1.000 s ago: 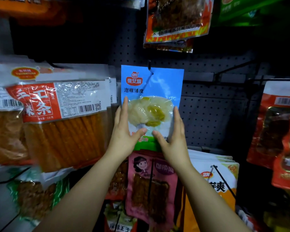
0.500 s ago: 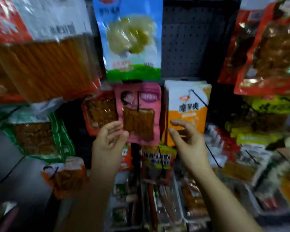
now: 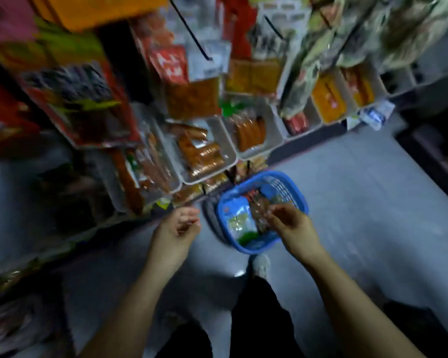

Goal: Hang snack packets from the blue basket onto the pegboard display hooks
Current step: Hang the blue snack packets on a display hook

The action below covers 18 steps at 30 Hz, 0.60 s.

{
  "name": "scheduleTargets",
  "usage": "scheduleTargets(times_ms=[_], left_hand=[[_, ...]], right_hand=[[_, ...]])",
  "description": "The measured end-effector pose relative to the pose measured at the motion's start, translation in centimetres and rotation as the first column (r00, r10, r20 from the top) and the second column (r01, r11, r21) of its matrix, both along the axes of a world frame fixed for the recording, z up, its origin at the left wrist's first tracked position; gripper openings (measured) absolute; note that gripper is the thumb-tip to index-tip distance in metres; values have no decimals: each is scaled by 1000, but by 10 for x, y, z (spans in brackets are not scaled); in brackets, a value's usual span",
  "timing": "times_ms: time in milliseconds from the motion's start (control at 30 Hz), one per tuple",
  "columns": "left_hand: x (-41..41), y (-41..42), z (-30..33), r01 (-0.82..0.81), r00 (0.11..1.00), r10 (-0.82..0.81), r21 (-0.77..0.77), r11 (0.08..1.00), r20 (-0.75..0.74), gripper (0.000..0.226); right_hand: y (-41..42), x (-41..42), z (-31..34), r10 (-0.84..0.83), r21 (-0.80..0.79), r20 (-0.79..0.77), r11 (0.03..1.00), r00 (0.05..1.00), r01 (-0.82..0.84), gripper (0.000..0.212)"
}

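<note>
Blurred hanging packets (image 3: 70,94) crowded the left of the rack, above white trays (image 3: 228,153) of snacks. The left hand (image 3: 176,228) hung over the grey floor (image 3: 373,202), fingers loosely curled, holding nothing. Just beside it, the blue basket (image 3: 299,196) stood on the floor with a blue snack packet (image 3: 237,215) inside. The right hand (image 3: 291,226) hovered over the basket, fingers loosely bent; whether it touched a packet could not be told.

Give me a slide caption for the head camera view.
Both empty hands, left hand and right hand, lowered toward the blue plastic basket of snack packets on the floor.
</note>
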State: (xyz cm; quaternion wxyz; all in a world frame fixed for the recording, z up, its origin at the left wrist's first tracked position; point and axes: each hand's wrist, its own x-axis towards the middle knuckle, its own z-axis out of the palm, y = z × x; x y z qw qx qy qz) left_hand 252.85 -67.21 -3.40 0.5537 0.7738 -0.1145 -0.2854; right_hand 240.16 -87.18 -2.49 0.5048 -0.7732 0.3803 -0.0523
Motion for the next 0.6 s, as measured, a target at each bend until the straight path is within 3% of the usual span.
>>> scheduleTargets(times_ms=[267,400,600], left_hand=[[-35,-140,-206,7,988,16,144,989,-155,19],[-40,-208,-326,-85,935,148,201,976,-322,26],[-31,-269,-470,-86,844,242,324,942,-479,11]], right_hand=[[-126,-47,-202,-58,119,-340,988,939,104,9],[-176,-47,-314,61,120,-421,993,905,-11,16],[-214,-18,-475,318,201,-503,947,804,-248,32]])
